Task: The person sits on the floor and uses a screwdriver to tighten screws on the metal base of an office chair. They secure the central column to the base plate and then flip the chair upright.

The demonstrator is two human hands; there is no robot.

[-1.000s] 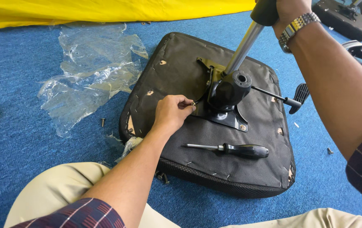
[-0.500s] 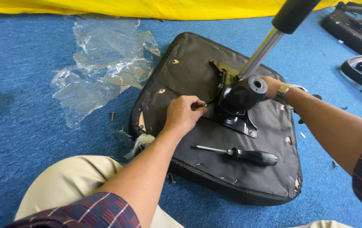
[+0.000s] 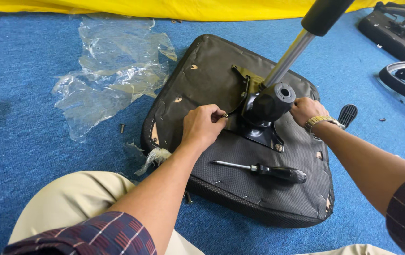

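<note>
We see blue carpet (image 3: 32, 156) filling nearly the whole view, with a yellow sheet (image 3: 117, 7) along its far edge. On it lies one upturned chair seat (image 3: 240, 189), black fabric underside facing us, its near edge close to our knees and its left edge ragged where the fabric has torn. Open carpet runs wide to the left of the seat and narrower to its right.

To the left lies one crumpled sheet of clear plastic wrap (image 3: 108, 80), apart from the seat. At the far right sit other black chair parts (image 3: 391, 33), well apart from the seat; we cannot count them surely.

On the seat's middle stands one black tilt mechanism (image 3: 268, 106), and one silver gas-lift column (image 3: 290, 56) rises from it at a slant toward the upper right.

Our left hand (image 3: 202, 126) rests on the seat just left of the mechanism, fingers pressed together, pinching a small screw (image 3: 224, 115) at the bracket's edge. Our right hand (image 3: 306, 109) sits on the mechanism's right side, fingers curled behind it; we cannot tell whether they clamp it. A metal watch (image 3: 319, 122) circles that wrist.

One screwdriver (image 3: 264, 170) with a black handle lies loose on the seat, between our arms, touching neither hand. One lever paddle (image 3: 347, 114) pokes out beyond the right edge. One loose bolt (image 3: 122, 128) lies on the carpet left of the seat.
</note>
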